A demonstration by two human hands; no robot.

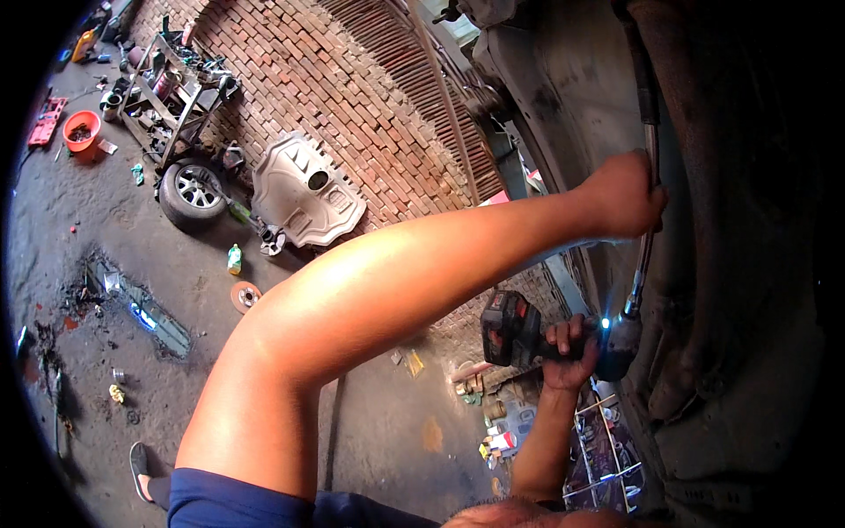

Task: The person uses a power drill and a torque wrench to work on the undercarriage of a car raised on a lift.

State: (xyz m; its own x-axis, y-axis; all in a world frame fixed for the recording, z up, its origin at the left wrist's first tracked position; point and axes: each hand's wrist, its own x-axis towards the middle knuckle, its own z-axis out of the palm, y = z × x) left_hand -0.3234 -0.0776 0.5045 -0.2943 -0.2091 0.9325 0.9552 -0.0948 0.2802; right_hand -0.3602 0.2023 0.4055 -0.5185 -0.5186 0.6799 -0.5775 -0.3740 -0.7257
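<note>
While the left hand (623, 198) grips a metal rod (643, 264) beside a dark pipe (685, 114), the right hand (570, 354) holds a power drill (620, 347) at the rod's lower end; a wheel (194, 192) and bucket (84, 150) stand well apart.

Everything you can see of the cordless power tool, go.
The power tool looks dark plastic, with a blocky, red-marked battery pack at picture left and a bulky head at right. Its handle lies roughly sideways, wrapped by the right hand. A bluish-white lamp glows by the head, where a metal shaft extends upward.
</note>
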